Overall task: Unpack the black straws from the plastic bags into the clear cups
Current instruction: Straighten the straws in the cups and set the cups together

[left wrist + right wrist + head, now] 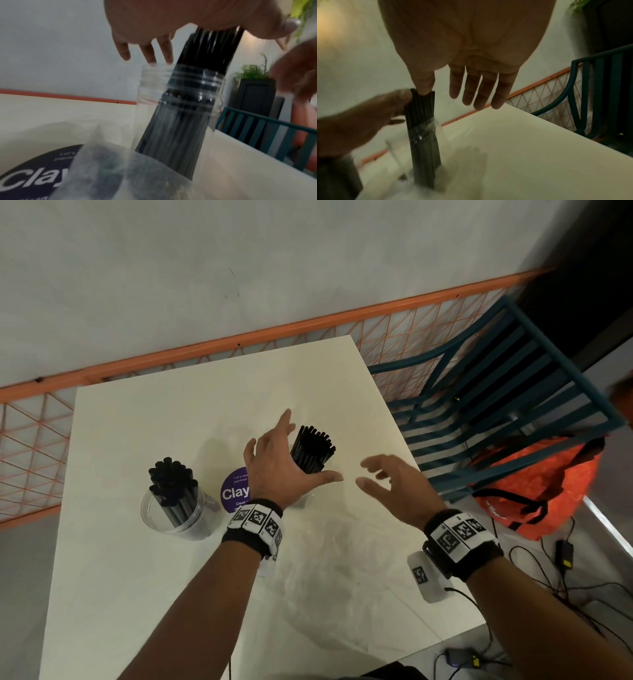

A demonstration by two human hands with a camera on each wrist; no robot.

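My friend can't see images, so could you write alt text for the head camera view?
Two open hands, left hand and right hand, hover around a bundle of black straws on a white table; a clear plastic cup of black straws stands left.

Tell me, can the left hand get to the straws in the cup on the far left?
Probably yes: the left hand is open, and nothing stands between it and those straws in their clear cup.
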